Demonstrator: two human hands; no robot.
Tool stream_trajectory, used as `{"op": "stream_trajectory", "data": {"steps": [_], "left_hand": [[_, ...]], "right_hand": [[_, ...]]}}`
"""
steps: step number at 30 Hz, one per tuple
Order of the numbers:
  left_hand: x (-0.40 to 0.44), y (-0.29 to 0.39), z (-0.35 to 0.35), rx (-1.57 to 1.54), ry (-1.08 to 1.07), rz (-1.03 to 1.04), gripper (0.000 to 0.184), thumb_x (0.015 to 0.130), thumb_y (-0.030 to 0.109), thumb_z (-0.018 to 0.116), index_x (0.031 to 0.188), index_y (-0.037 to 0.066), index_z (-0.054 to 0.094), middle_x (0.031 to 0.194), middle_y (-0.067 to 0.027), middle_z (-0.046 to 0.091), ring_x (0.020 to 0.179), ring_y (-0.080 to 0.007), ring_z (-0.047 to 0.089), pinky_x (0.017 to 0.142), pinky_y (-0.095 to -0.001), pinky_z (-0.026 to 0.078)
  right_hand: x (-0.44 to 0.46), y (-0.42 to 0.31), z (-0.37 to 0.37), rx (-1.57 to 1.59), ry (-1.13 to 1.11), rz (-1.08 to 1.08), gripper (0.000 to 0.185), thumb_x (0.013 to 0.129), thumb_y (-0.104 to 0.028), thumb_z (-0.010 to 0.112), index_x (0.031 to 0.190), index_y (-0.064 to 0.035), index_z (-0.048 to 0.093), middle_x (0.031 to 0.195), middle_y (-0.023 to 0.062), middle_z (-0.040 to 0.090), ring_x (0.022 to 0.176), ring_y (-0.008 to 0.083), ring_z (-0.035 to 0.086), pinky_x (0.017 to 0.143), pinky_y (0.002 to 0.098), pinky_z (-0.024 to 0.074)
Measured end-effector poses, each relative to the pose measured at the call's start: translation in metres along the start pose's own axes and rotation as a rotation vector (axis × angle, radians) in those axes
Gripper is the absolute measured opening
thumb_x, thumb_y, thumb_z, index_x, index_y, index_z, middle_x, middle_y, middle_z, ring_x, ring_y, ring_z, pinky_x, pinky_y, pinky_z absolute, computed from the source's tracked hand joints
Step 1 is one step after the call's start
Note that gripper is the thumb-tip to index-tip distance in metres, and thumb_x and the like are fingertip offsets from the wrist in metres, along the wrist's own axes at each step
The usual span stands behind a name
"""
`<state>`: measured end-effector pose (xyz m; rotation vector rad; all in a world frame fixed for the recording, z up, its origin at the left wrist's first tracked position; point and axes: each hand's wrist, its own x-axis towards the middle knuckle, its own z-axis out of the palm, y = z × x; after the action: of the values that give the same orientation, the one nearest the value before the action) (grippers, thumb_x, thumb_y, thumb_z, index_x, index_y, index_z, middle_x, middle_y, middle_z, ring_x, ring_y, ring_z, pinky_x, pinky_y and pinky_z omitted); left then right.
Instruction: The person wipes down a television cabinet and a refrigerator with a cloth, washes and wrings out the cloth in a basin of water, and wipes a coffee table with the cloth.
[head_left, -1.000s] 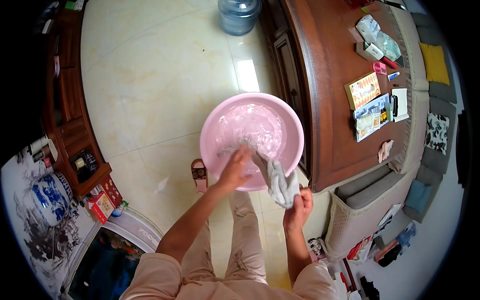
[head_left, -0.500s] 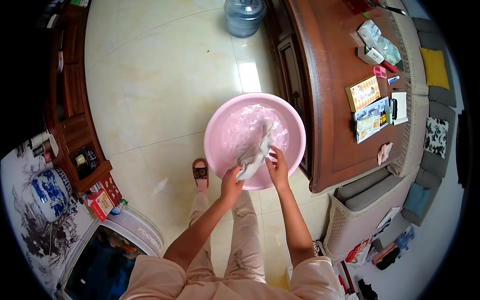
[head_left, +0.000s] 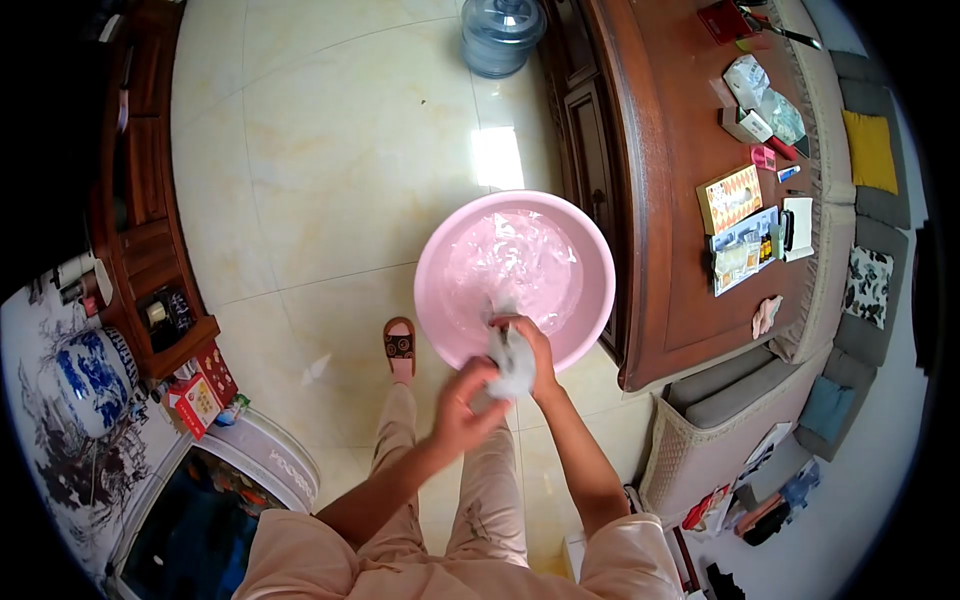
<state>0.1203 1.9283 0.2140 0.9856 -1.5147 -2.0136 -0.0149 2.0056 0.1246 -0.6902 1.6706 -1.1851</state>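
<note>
A wet grey-white cloth (head_left: 514, 372) is bunched up over the near rim of a pink basin (head_left: 427, 300). My right hand (head_left: 538, 358) is wrapped round it from the right, and a greyish end hangs toward the water. At the cloth's left side is my left hand (head_left: 462, 412), slightly blurred, its thumb and fingers curved but apart. Whether those fingertips touch the cloth is hard to make out. Rippling clear water (head_left: 520, 262) lies in the basin, which stands on the tiled floor in front of my legs.
A brown wooden table (head_left: 660, 200) with boxes and papers stands close on the basin's right. Beyond the basin is a blue water jug (head_left: 500, 40). A slippered foot (head_left: 400, 345) is left of the basin. A wooden cabinet (head_left: 145, 200) and fish tank (head_left: 210, 520) line the left.
The cloth, stretched out over the water before, is now gathered and nearer my body. My right hand has closed round it. My left hand has shifted down and loosened its hold.
</note>
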Motion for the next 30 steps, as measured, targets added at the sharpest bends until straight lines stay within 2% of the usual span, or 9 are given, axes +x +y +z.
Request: {"op": "stream_trajectory", "data": {"steps": [3, 10, 14, 17, 18, 23, 26, 28, 30], "left_hand": [[0.039, -0.025, -0.027, -0.177, 0.223, -0.230, 0.023, 0.075, 0.003, 0.063, 0.097, -0.001, 0.055, 0.105, -0.0066, 0.053, 0.095, -0.0133, 0.050, 0.083, -0.0277, 0.042], [0.056, -0.184, -0.035, -0.262, 0.342, -0.857, 0.054, 0.082, 0.019, 0.065, 0.128, 0.017, 0.038, 0.127, -0.0054, 0.039, 0.112, -0.0190, 0.042, 0.087, -0.0413, 0.043], [0.055, -0.205, -0.017, -0.440, 0.347, -1.036, 0.074, 0.080, 0.032, 0.068, 0.138, 0.024, 0.023, 0.136, -0.0071, 0.027, 0.120, -0.0311, 0.033, 0.089, -0.0529, 0.041], [0.059, -0.204, -0.005, -0.580, 0.370, -1.135, 0.086, 0.077, 0.041, 0.069, 0.141, 0.027, 0.013, 0.142, -0.0078, 0.018, 0.121, -0.0371, 0.031, 0.088, -0.0584, 0.040], [0.061, -0.202, -0.002, -0.626, 0.366, -1.160, 0.091, 0.076, 0.045, 0.070, 0.142, 0.029, 0.009, 0.144, -0.0079, 0.015, 0.122, -0.0390, 0.030, 0.087, -0.0602, 0.039], [0.073, -0.196, 0.005, -1.014, 0.346, -1.177, 0.072, 0.075, 0.048, 0.070, 0.129, 0.012, 0.039, 0.128, -0.0125, 0.044, 0.115, -0.0303, 0.046, 0.089, -0.0497, 0.044], [0.075, -0.189, -0.001, -1.069, 0.250, -1.113, 0.057, 0.076, 0.046, 0.069, 0.114, 0.007, 0.052, 0.110, -0.0121, 0.057, 0.101, -0.0253, 0.056, 0.087, -0.0426, 0.048], [0.075, -0.189, -0.006, -1.070, 0.135, -1.154, 0.043, 0.080, 0.038, 0.068, 0.108, 0.007, 0.055, 0.102, -0.0112, 0.061, 0.092, -0.0244, 0.060, 0.080, -0.0396, 0.051], [0.072, -0.173, -0.002, -0.989, 0.105, -1.083, 0.037, 0.084, 0.031, 0.062, 0.109, 0.006, 0.054, 0.100, -0.0120, 0.061, 0.089, -0.0265, 0.060, 0.078, -0.0404, 0.051]], "right_hand": [[0.020, 0.020, 0.002, -0.012, 0.146, 0.182, 0.035, 0.072, 0.001, 0.060, 0.105, -0.0026, 0.052, 0.095, 0.0123, 0.059, 0.089, 0.0212, 0.058, 0.083, 0.0303, 0.0438], [0.067, 0.123, -0.003, -0.503, 0.595, 0.302, 0.051, 0.063, 0.011, 0.055, 0.113, 0.0000, 0.049, 0.104, 0.0180, 0.057, 0.099, 0.0349, 0.052, 0.083, 0.0397, 0.0444], [0.059, 0.147, -0.008, -0.999, -0.070, 0.021, 0.033, 0.066, 0.002, 0.060, 0.099, -0.0009, 0.052, 0.097, 0.0181, 0.057, 0.089, 0.0382, 0.052, 0.078, 0.0434, 0.0445], [0.056, 0.146, -0.016, -0.819, 0.256, 0.422, 0.027, 0.071, 0.000, 0.058, 0.097, -0.0018, 0.052, 0.098, 0.0181, 0.057, 0.086, 0.0396, 0.054, 0.077, 0.0417, 0.0461], [0.049, 0.181, -0.014, -0.621, 0.307, 0.367, 0.050, 0.059, 0.006, 0.066, 0.107, -0.0004, 0.051, 0.105, 0.0200, 0.056, 0.089, 0.0371, 0.056, 0.075, 0.0435, 0.0443], [0.004, 0.027, 0.018, -0.340, 0.195, 0.043, 0.054, 0.067, 0.006, 0.064, 0.119, -0.0039, 0.051, 0.101, 0.0153, 0.050, 0.086, 0.0247, 0.052, 0.076, 0.0292, 0.0480], [-0.022, 0.000, 0.008, -0.432, -0.030, 0.133, 0.052, 0.066, 0.012, 0.061, 0.114, -0.0065, 0.054, 0.095, 0.0109, 0.051, 0.089, 0.0227, 0.051, 0.076, 0.0278, 0.0481], [-0.024, 0.000, 0.011, -0.136, -0.115, 0.172, 0.046, 0.066, 0.011, 0.061, 0.108, -0.0067, 0.057, 0.091, 0.0091, 0.050, 0.088, 0.0238, 0.051, 0.074, 0.0286, 0.0477], [-0.022, -0.014, 0.004, -0.341, -0.190, -0.080, 0.033, 0.064, 0.005, 0.066, 0.095, -0.0066, 0.060, 0.086, 0.0093, 0.051, 0.085, 0.0286, 0.052, 0.067, 0.0321, 0.0463]]}}
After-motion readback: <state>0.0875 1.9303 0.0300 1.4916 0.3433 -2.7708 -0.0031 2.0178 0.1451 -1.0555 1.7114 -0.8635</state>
